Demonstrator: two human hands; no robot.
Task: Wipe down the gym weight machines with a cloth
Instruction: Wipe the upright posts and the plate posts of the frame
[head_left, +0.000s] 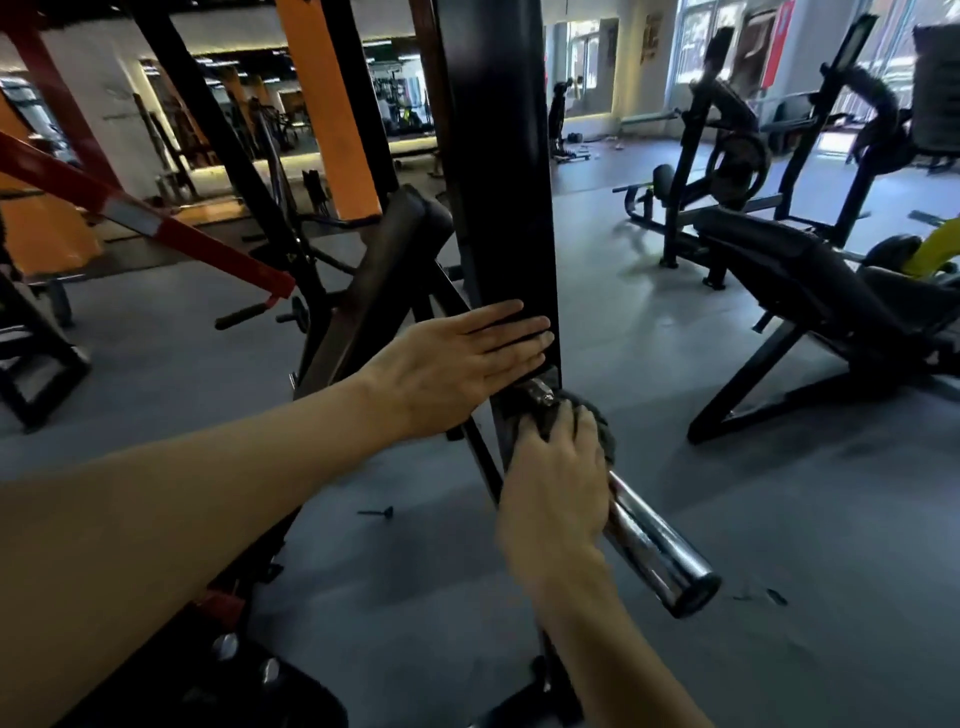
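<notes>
Against the black upright post, left hand presses flat, fingers straight and together; right hand curls its fingers around a dark cloth on the chrome bar.

two hands, one dark cloth, one chrome bar, one black upright

A gym hall with a grey rubber mat floor. At left stand orange square pillars and a wide wall mirror edged with a warm light strip. At far right, tall bright windows let daylight in. A black padded bench stands at right.
</notes>
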